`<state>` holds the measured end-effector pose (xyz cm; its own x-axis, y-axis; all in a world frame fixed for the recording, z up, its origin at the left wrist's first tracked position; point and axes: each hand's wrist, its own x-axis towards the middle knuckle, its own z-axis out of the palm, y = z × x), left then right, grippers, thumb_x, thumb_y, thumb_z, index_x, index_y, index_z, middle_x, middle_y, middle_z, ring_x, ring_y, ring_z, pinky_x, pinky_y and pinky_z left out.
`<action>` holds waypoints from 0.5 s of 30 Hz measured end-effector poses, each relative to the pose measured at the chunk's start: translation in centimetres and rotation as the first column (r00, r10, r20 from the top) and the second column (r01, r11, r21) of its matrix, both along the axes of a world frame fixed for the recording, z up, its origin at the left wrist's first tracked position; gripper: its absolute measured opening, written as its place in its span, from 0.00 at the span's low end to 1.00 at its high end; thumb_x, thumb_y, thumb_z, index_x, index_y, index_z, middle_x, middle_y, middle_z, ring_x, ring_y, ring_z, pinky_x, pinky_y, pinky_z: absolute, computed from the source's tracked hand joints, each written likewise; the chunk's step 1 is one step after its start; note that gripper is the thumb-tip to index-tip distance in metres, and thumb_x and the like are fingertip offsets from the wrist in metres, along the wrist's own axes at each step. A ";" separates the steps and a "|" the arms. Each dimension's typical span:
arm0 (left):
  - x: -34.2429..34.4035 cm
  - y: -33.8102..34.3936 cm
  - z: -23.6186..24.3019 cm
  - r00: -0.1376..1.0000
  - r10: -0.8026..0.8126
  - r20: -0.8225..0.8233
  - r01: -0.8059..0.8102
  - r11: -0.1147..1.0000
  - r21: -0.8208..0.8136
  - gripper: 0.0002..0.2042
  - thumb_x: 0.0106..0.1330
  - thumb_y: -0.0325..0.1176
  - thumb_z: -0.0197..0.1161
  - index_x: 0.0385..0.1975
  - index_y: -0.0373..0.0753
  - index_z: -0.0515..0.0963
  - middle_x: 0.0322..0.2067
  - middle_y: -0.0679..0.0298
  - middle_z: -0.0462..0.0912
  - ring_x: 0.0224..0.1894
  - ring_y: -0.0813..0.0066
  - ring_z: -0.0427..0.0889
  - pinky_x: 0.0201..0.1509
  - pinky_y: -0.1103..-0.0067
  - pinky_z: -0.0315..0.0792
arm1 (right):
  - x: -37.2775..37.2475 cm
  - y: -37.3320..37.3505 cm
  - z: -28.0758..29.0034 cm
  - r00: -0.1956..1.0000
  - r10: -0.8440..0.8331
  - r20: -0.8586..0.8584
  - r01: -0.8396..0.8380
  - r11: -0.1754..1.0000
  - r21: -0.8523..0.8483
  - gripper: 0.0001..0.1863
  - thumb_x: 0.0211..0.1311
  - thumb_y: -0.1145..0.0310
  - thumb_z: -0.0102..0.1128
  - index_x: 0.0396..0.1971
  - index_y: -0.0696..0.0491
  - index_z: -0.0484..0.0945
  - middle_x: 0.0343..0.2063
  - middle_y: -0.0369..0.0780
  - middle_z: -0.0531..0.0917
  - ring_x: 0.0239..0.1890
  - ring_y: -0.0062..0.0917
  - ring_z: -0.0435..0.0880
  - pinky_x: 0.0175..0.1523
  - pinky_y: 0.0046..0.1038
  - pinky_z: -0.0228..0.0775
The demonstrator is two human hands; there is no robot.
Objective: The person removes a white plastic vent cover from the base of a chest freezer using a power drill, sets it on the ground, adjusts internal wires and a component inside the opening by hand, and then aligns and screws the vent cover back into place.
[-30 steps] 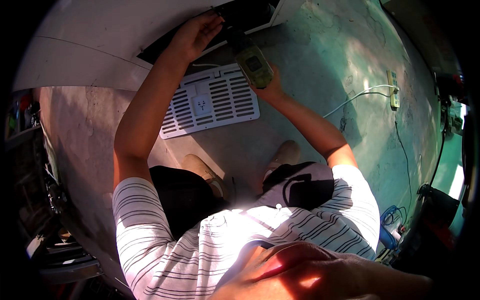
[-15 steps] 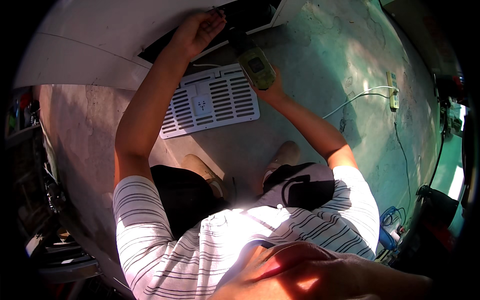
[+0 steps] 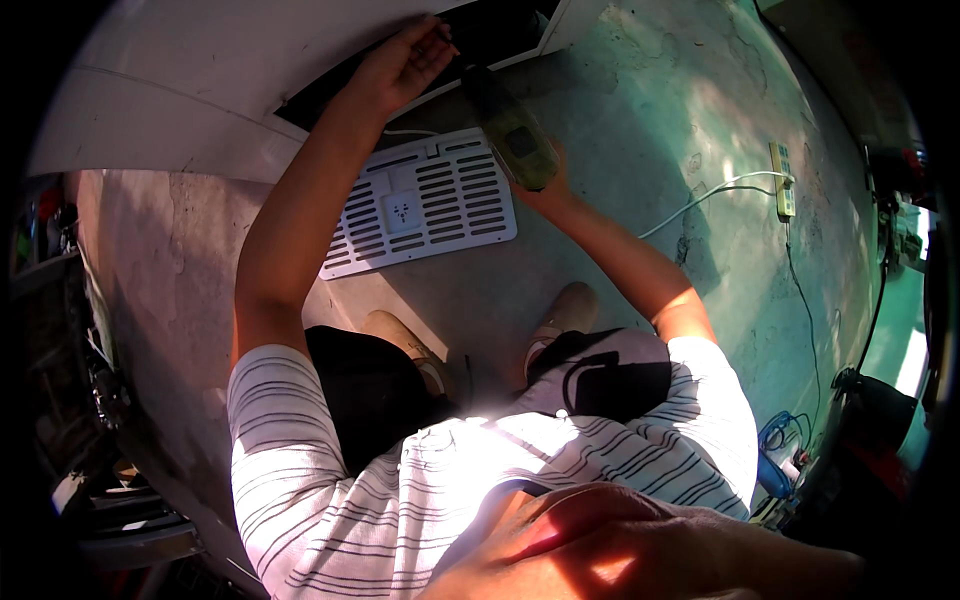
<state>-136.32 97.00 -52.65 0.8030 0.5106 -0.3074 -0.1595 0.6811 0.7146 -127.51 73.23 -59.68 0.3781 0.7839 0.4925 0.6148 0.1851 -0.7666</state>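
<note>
A white appliance (image 3: 180, 110) with a dark opening (image 3: 500, 30) in its lower side stands at the far left. At that opening my left hand (image 3: 405, 68) is raised, palm partly showing, its fingers curled together around something small and dark that I cannot make out. My right hand (image 3: 545, 190) grips a cordless drill (image 3: 525, 150) with an olive-green and black body. Its dark front end points toward the opening, close to my left fingertips. Shadow hides the drill's tip and the inside of the opening.
A white slotted panel (image 3: 465, 215) lies on the concrete floor beneath my arms, before my feet. To the right is a power strip (image 3: 783, 180) with a white cable (image 3: 700, 203) plugged in. A blue object with cords (image 3: 775, 455) lies at the lower right.
The drill has turned slightly, and its battery end has shifted a little nearer and to the right. My left hand has moved slightly right, staying by the opening.
</note>
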 end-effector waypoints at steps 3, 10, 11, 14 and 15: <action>-1.7 0.2 -0.1 0.999 -0.030 -0.040 0.030 1.000 -0.003 0.08 0.63 0.33 0.61 0.36 0.36 0.76 0.34 0.63 0.79 0.38 0.76 0.79 0.44 0.80 0.77 | 0.0 -0.2 -1.4 0.971 -0.043 0.234 0.060 0.996 -0.066 0.18 0.50 0.71 0.65 0.43 0.56 0.75 0.34 0.42 0.82 0.35 0.33 0.83 0.38 0.28 0.74; -9.4 -1.4 2.2 0.992 -0.119 -0.052 0.118 0.993 -0.018 0.15 0.66 0.31 0.54 0.48 0.31 0.72 0.44 0.57 0.77 0.48 0.71 0.76 0.54 0.78 0.73 | -1.7 0.1 1.0 0.979 0.187 0.085 -0.175 0.975 -0.134 0.20 0.50 0.71 0.65 0.45 0.54 0.74 0.36 0.43 0.81 0.36 0.33 0.82 0.41 0.31 0.74; -10.4 -1.6 2.4 0.995 -0.089 -0.048 0.088 0.996 -0.024 0.14 0.66 0.31 0.54 0.48 0.31 0.72 0.45 0.57 0.77 0.49 0.72 0.76 0.54 0.78 0.74 | -2.0 0.4 1.2 0.973 0.231 0.022 -0.227 0.969 -0.101 0.21 0.49 0.70 0.65 0.45 0.54 0.74 0.36 0.43 0.81 0.36 0.34 0.82 0.41 0.31 0.74; -13.6 -1.5 2.9 0.999 0.026 -0.047 -0.029 0.998 -0.059 0.12 0.66 0.31 0.56 0.46 0.33 0.74 0.44 0.59 0.79 0.47 0.75 0.78 0.52 0.81 0.76 | -4.5 1.8 4.0 0.966 0.257 0.032 -0.246 0.949 -0.198 0.23 0.46 0.68 0.68 0.45 0.54 0.74 0.36 0.44 0.81 0.37 0.35 0.82 0.41 0.31 0.73; -14.6 -1.2 2.6 0.997 0.048 -0.063 -0.051 0.998 -0.040 0.11 0.66 0.32 0.57 0.44 0.34 0.75 0.42 0.60 0.79 0.46 0.76 0.79 0.51 0.82 0.76 | -5.1 2.2 4.2 0.956 0.294 -0.026 -0.293 0.934 -0.205 0.24 0.45 0.68 0.68 0.45 0.55 0.74 0.35 0.45 0.81 0.37 0.36 0.82 0.41 0.31 0.73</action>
